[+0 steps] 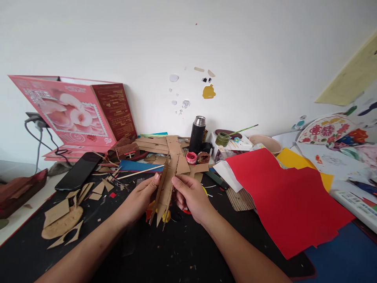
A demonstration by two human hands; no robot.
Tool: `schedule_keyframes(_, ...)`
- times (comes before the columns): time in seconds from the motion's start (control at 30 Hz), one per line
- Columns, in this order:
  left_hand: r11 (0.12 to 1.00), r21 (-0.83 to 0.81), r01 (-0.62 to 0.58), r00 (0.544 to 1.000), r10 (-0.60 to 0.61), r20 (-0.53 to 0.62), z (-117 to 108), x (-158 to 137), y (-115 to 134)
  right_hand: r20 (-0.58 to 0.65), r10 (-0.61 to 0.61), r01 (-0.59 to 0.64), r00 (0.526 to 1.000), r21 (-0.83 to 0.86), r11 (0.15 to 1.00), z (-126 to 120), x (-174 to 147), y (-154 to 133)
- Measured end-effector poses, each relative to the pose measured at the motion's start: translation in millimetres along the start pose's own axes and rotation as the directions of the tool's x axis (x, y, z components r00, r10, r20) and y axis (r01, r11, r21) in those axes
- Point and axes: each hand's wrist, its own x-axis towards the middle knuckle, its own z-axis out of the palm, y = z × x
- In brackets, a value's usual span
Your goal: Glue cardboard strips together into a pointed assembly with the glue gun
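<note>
Between my two hands is a long folded piece of cardboard point(167, 186), its sides bent up and its near end pointed. My left hand point(146, 193) pinches its left side, thumb on top. On the right side, my right hand point(191, 194) grips the edge with the thumb above and the fingers curled beneath. Small red and yellow items lie partly hidden under the cardboard and my hands; I cannot make out what they are. Just beyond sit a small jar of pink paint point(191, 158) and more cut cardboard point(156, 144).
Cardboard scraps point(98, 188) and a phone point(79, 171) lie to the left, before a pink box point(76, 114). A black thermos point(197, 135) stands at the back beside a green paint jar point(222, 139). Red paper point(288, 200) covers the right, near a utility knife point(217, 179).
</note>
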Motion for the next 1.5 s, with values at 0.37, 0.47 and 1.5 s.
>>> schedule_keyframes(0.37, 0.995, -0.010, -0.102, 0.985, 0.102, 0.142, -1.7, 2.6, -1.8, 0.035, -0.015, 0.016, 0.999, -0.008, 1.000, -0.2, 1.5, 2.6)
schedule_keyframes(0.47, 0.994, -0.009, -0.110, 0.975, 0.110, 0.192, -0.5, 2.0, 2.1, 0.045, -0.036, 0.037, 0.998, -0.019, 0.999, 0.2, 0.6, 2.2)
schedule_keyframes(1.5, 0.990, 0.032, -0.136, 0.988, 0.138, -0.069, 8.7, 4.9, 12.5, -0.044, -0.252, 0.229, 0.967, -0.291, 0.929, 1.8, -3.3, 7.2)
